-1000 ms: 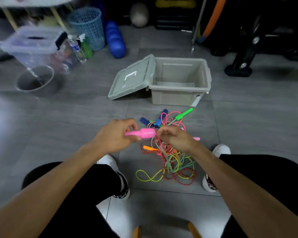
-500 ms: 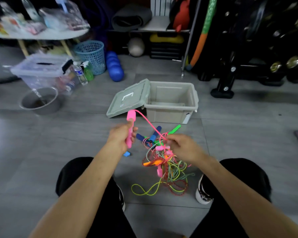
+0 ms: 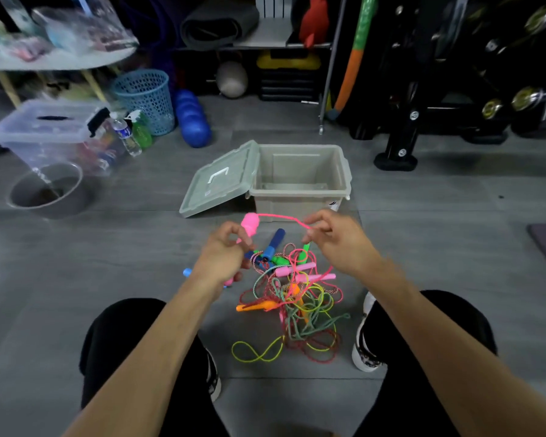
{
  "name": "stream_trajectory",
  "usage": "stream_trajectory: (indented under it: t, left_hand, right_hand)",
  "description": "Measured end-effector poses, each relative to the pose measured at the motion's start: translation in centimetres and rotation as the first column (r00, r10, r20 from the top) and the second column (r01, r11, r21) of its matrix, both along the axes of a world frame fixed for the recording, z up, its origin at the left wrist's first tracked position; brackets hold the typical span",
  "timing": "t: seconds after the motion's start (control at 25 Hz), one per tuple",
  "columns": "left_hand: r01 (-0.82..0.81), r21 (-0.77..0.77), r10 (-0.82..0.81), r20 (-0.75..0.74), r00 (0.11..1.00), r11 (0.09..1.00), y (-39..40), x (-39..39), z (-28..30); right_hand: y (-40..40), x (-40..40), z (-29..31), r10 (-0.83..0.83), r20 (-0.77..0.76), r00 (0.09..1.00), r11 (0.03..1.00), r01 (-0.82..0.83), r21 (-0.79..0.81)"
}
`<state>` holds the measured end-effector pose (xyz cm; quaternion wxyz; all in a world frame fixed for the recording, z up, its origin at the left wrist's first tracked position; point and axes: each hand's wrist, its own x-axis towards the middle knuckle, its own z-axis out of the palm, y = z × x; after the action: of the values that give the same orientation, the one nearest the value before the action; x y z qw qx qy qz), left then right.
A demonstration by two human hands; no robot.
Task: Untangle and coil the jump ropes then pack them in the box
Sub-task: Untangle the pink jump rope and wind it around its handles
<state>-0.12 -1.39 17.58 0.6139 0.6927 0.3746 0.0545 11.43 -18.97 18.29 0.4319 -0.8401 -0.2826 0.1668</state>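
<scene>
Your left hand (image 3: 223,260) grips a pink handle (image 3: 249,227), fingers curled round its lower part so the bulbous top stands up above your knuckles. From that top a pink rope (image 3: 281,217) runs across to your right hand (image 3: 338,241), whose thumb and fingers pinch it where it bends down towards the heap. Both hands are raised above the floor (image 3: 438,222), just in front of the box (image 3: 300,175).

The tangle of jump ropes (image 3: 297,304) lies on the floor between your shoes, under and a little beyond your hands. In it you can pick out a blue handle (image 3: 275,241), green handles, two more pink handles (image 3: 297,269), an orange handle (image 3: 256,306), and loops of yellow, green and red rope spilling towards you.

The box sits open on the floor beyond the heap; nothing shows inside it. Its lid (image 3: 221,181) leans tilted against the box's left side, white grip facing up.

Off to the left stand a clear storage tub (image 3: 41,130), a grey bowl (image 3: 49,190), a blue mesh basket (image 3: 144,99) and two bottles (image 3: 133,134).
</scene>
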Motion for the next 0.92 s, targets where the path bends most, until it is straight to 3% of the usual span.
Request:
stream_trajectory:
  t: [0.2,0.32,0.4,0.48,0.56,0.68,0.76,0.84,0.92]
  left_hand:
    - [0.220,0.116,-0.230,0.090,0.969,0.969,-1.6,0.5,0.7]
    - [0.282,0.281,-0.319,0.096,0.943,0.917,-1.9,1.2,0.7]
    - [0.236,0.301,-0.282,0.120,0.952,0.924,-2.0,1.7,0.6]
    - [0.102,0.213,-0.139,0.168,0.976,0.972,-1.7,2.1,0.8]
    - [-0.081,0.042,0.069,0.232,0.970,0.996,-0.9,2.4,1.2]
    - [-0.212,-0.089,0.226,0.196,0.954,0.973,0.2,2.2,1.2]
    - [-0.205,-0.069,0.211,0.109,0.971,0.976,0.6,2.0,0.5]
    - [-0.165,-0.005,0.165,-0.030,0.986,0.986,1.0,1.9,-0.3]
    - [-0.032,0.138,0.053,-0.153,0.987,0.990,1.0,1.7,-0.8]
  right_hand:
    - [0.8,-0.6,-0.8,0.069,-0.050,0.996,0.997,-0.067,0.034]
    - [1.1,-1.0,-0.4,0.063,-0.098,0.993,0.990,-0.050,0.131]
    - [1.3,-1.0,-0.4,0.047,-0.138,0.989,0.979,-0.019,0.201]
    - [1.5,-1.0,-0.9,0.075,-0.224,0.972,0.976,-0.026,0.215]
    - [1.2,-0.8,-2.3,0.189,-0.280,0.941,0.982,-0.172,0.083]
    - [0.4,-0.5,-4.3,0.369,-0.327,0.870,0.850,-0.458,-0.260]
    - [0.0,-0.3,-4.1,0.330,-0.280,0.902,0.860,-0.409,-0.306]
    - [0.0,-0.6,-2.3,0.184,-0.078,0.980,0.979,-0.190,-0.076]
    - [0.0,-1.0,-0.1,-0.043,0.019,0.999,0.959,0.036,0.282]
